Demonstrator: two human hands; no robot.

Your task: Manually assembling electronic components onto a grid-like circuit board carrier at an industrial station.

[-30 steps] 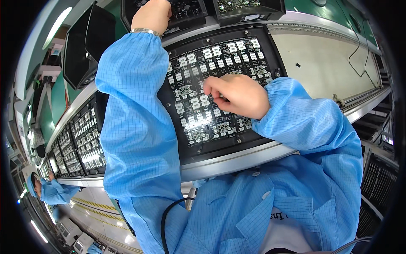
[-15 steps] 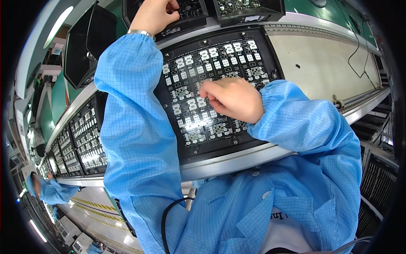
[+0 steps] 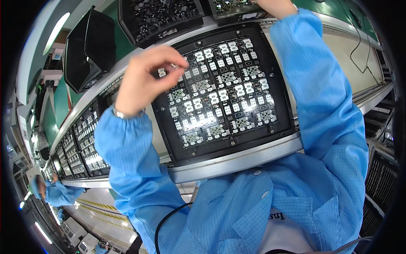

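Before me a black carrier frame (image 3: 275, 97) holds a panel of dark circuit boards (image 3: 220, 76) set with many white blocky parts. Above the panel's far left corner is my left hand (image 3: 146, 78), thumb and forefinger pinched together. Whatever is between those fingertips is too small or hidden to name. My right hand (image 3: 277, 7) reaches to the far side, by a black bin of small green and metallic parts (image 3: 230, 5). Its fingers are cut off by the picture's top edge.
A second black bin (image 3: 169, 31) with small black parts stands at the back. An upright black bin (image 3: 86, 51) is at far left. More filled carriers (image 3: 86, 142) line the conveyor (image 3: 237, 156) leftward, where another person (image 3: 59, 190) works. A cable (image 3: 359, 63) lies at right.
My left hand has come back from the bin of black parts to the panel's far left corner. My right hand has gone from over the panel to the far right bin.
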